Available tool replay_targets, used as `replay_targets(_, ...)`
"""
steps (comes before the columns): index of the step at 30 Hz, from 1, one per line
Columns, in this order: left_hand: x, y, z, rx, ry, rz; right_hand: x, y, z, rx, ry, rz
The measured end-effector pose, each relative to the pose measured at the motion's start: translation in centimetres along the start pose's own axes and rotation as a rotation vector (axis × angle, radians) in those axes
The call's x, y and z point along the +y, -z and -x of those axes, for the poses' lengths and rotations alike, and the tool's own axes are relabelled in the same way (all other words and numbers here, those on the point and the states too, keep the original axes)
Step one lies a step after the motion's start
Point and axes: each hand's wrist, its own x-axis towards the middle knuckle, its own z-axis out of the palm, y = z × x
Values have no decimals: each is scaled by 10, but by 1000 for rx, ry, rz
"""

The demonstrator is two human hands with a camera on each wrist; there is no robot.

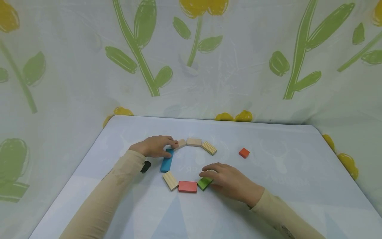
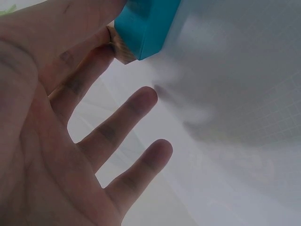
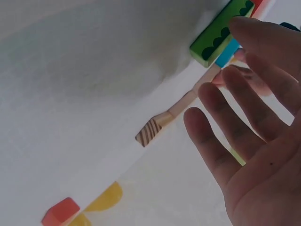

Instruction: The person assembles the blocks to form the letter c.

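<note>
Several small blocks form an open ring on the white table. My left hand (image 1: 154, 146) touches the blue block (image 1: 167, 162) on the ring's left side with its thumb. Its index finger is at the plain wooden block (image 1: 181, 143) beside it, while the other fingers (image 2: 129, 110) are spread. At the ring's near right lies the green block (image 1: 204, 183), partly hidden by my right hand (image 1: 231, 182). The right thumb is against that green block (image 3: 220, 35), and the remaining fingers (image 3: 200, 125) extend loosely, holding nothing.
Along the ring's near edge are a red block (image 1: 187, 187) and a wooden block (image 1: 170, 181). On its far side sit a pale block (image 1: 194, 142) and a striped block (image 1: 209, 148). A separate orange-red block (image 1: 244, 153) lies to the right. Flowered cloth (image 1: 226, 73) hangs behind the table.
</note>
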Motion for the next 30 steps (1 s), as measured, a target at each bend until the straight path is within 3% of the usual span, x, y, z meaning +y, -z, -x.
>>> replay_targets(13, 0, 1, 1, 9, -25, -2, 13, 3, 18, 205, 10, -28)
replay_targets(20, 1, 1, 3, 13, -19, -1, 20, 7, 25, 259, -7, -32)
replay_targets(30, -3, -4, -3, 16, -7, -14, 30, 14, 35, 352, -96, 12)
